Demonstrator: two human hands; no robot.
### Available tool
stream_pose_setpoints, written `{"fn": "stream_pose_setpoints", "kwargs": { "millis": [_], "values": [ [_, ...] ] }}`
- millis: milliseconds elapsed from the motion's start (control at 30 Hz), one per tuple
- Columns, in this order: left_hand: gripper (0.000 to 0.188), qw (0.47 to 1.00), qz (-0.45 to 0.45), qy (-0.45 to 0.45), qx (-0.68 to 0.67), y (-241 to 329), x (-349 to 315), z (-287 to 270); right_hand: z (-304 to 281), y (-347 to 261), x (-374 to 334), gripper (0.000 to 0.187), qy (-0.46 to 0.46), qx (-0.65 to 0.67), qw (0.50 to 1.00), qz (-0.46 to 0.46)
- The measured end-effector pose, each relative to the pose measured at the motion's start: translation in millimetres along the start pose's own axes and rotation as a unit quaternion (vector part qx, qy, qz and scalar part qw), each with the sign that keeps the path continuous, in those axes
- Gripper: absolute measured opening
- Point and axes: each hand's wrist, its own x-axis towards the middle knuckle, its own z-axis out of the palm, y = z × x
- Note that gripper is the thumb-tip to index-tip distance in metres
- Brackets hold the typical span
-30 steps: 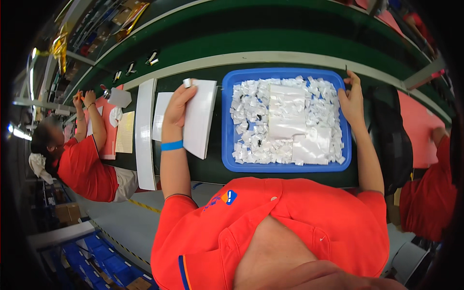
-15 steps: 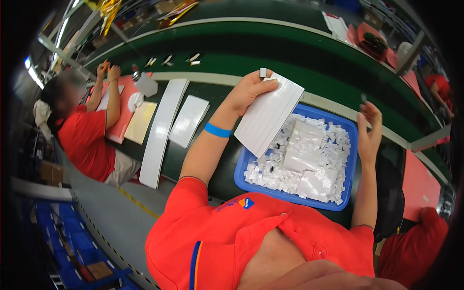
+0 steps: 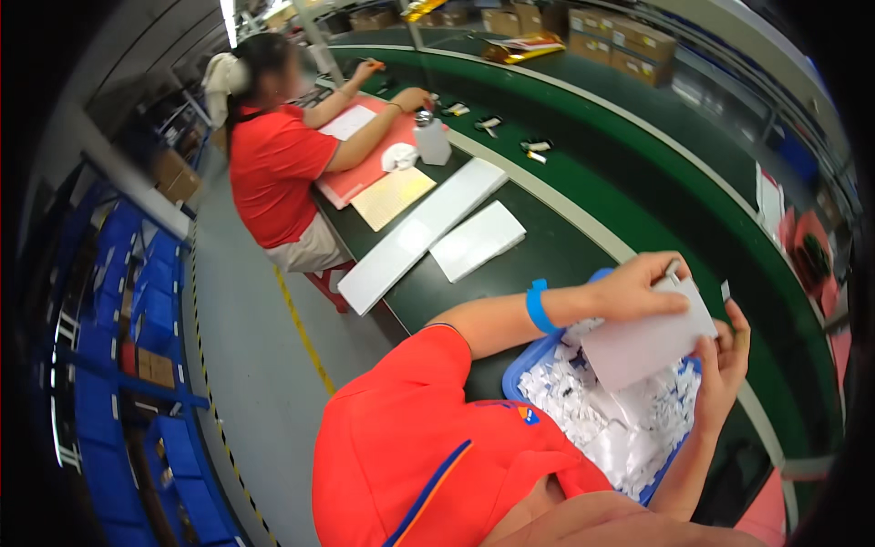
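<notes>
My left hand (image 3: 641,290) holds a white sheet (image 3: 643,345) above a blue tub, with the thumb lying on its upper face. A small grey piece (image 3: 673,268) sticks up by the left fingertips. My right hand (image 3: 723,369) is at the sheet's right corner, thumb and fingers closed at its edge. A small white piece (image 3: 725,290) shows at the raised right index fingertip; how it is held is hard to make out. Beneath, the blue tub (image 3: 521,372) contains many small white scraps (image 3: 556,387) and larger white sheets (image 3: 620,453).
Left on the dark table lie a short white sheet stack (image 3: 478,241), a long white strip (image 3: 421,237), and a yellowish sheet (image 3: 392,196). A pump bottle (image 3: 432,141) stands near a co-worker in red (image 3: 278,178). Beyond runs a green conveyor (image 3: 620,191) carrying small dark parts (image 3: 536,146).
The view has swung to the right. My right hand, formerly apart from the sheet, has come to its edge. The sheet stays in my left hand and lies flatter.
</notes>
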Motion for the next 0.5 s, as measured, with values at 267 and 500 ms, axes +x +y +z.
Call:
{"fn": "stream_pose_setpoints", "kwargs": {
  "millis": [267, 500],
  "values": [
    [0.034, 0.999, 0.041, 0.005, 0.018, 12, -9, 8, 0, -2, -3, 0.045, 0.011, -0.063, 0.998, -0.019],
    [0.030, 0.994, 0.086, -0.001, 0.073, 33, -17, 9, 3, -15, -6, 0.045, -0.005, -0.058, 0.997, -0.047]
  ]
}}
